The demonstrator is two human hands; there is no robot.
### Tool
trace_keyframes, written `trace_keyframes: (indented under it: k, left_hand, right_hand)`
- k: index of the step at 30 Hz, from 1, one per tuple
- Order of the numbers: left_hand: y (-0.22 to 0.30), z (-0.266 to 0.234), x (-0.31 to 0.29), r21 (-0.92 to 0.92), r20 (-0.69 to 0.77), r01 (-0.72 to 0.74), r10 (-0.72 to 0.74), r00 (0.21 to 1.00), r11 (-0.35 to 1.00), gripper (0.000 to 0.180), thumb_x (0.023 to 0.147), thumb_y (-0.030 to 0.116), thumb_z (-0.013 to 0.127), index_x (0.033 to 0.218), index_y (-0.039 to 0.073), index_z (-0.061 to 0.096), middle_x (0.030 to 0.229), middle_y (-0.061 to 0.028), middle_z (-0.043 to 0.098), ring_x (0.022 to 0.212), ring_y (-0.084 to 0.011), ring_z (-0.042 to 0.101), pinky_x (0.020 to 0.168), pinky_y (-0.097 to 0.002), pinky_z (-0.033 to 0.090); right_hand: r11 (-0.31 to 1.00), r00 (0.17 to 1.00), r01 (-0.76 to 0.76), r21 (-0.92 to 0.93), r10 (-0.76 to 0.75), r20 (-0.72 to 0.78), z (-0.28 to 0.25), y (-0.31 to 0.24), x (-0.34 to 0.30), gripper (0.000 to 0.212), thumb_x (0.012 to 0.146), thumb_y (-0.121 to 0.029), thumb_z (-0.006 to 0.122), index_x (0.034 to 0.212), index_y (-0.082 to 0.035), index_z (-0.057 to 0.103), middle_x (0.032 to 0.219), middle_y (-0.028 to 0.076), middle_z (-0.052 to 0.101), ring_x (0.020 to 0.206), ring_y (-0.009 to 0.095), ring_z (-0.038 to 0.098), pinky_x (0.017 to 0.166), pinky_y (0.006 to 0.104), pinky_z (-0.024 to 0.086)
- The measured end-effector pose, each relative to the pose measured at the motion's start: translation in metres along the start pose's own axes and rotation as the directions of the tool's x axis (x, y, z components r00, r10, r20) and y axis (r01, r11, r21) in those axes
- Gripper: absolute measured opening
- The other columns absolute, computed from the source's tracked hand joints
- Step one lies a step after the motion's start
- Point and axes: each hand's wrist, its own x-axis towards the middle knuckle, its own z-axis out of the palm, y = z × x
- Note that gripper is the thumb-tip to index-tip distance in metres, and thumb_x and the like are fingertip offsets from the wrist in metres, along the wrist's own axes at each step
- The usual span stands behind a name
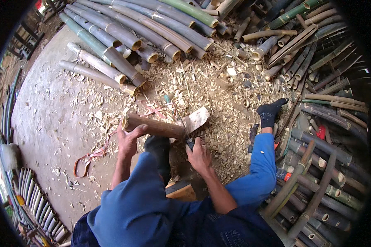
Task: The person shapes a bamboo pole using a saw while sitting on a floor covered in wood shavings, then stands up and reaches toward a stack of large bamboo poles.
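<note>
Bamboo was everywhere: the left hand [129, 140] curled around a short brown bamboo section [154, 126] lying across the frame's centre, while the right hand [198, 154] closed around the dark handle of a broad cleaver [195, 122] whose blade met the section's end at about three o'clock. Judging by the chips [202, 86] littering the concrete floor [49, 119], much cutting was done; the whole poles [123, 33] stacked at eleven o'clock suggested plenty remained. Cut lengths [321, 164] lay piled at four o'clock.
</note>
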Motion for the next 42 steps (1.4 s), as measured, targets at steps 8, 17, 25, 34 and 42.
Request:
trace_keyframes:
  k: [8,17,25,34,42]
  left_hand:
    - [-0.037,-0.009,0.010,-0.269,-0.219,-0.066,0.006,0.976,0.961,0.064,0.074,0.005,0.088,0.127,-0.002,0.053,0.109,-0.0134,0.066,0.093,-0.0225,0.069,0.083,-0.0351,0.059]
    - [-0.017,-0.005,-0.005,-0.129,-0.144,-0.100,0.082,0.986,0.987,0.051,0.074,0.005,0.087,0.117,-0.001,0.059,0.106,-0.0122,0.067,0.096,-0.0210,0.067,0.089,-0.0349,0.054]
    - [-0.014,-0.014,0.001,-0.009,0.066,-0.032,0.032,0.997,0.999,0.055,0.069,0.000,0.085,0.119,0.001,0.060,0.108,-0.0090,0.066,0.101,-0.0209,0.065,0.092,-0.0359,0.053]
    - [-0.033,-0.009,0.005,-0.268,-0.118,-0.065,0.034,0.992,0.961,0.045,0.076,-0.001,0.080,0.117,-0.002,0.059,0.105,-0.0133,0.067,0.097,-0.0224,0.067,0.089,-0.0362,0.055]
    - [-0.017,-0.002,0.008,-0.140,-0.002,-0.088,0.088,0.996,0.986,0.049,0.069,0.002,0.082,0.112,0.000,0.058,0.104,-0.0127,0.068,0.101,-0.0268,0.067,0.094,-0.0405,0.054]
  right_hand:
    - [0.945,0.971,0.199,0.260,-0.153,-0.185,-0.063,-0.055,-0.017,0.038,0.097,-0.032,0.064,0.108,0.000,0.046,0.079,0.029,0.067,0.072,0.049,0.067,0.060,0.0538,0.051]
    - [0.980,0.997,0.073,0.184,-0.067,-0.037,-0.017,-0.014,-0.003,0.043,0.098,-0.036,0.059,0.118,0.000,0.049,0.092,0.028,0.069,0.085,0.050,0.067,0.074,0.0586,0.050]
    - [0.984,0.999,-0.008,0.176,0.017,-0.049,-0.006,-0.003,-0.003,0.046,0.096,-0.036,0.063,0.119,0.001,0.051,0.086,0.028,0.068,0.083,0.047,0.068,0.067,0.0541,0.053]
    - [0.945,0.982,0.150,0.289,-0.109,-0.153,-0.072,-0.049,-0.013,0.035,0.097,-0.030,0.062,0.114,-0.001,0.051,0.082,0.026,0.067,0.079,0.047,0.068,0.067,0.0525,0.051]
    - [0.984,0.988,0.123,0.127,-0.109,-0.107,-0.001,0.004,0.008,0.038,0.096,-0.031,0.063,0.108,0.001,0.048,0.082,0.028,0.068,0.078,0.052,0.066,0.069,0.0587,0.052]
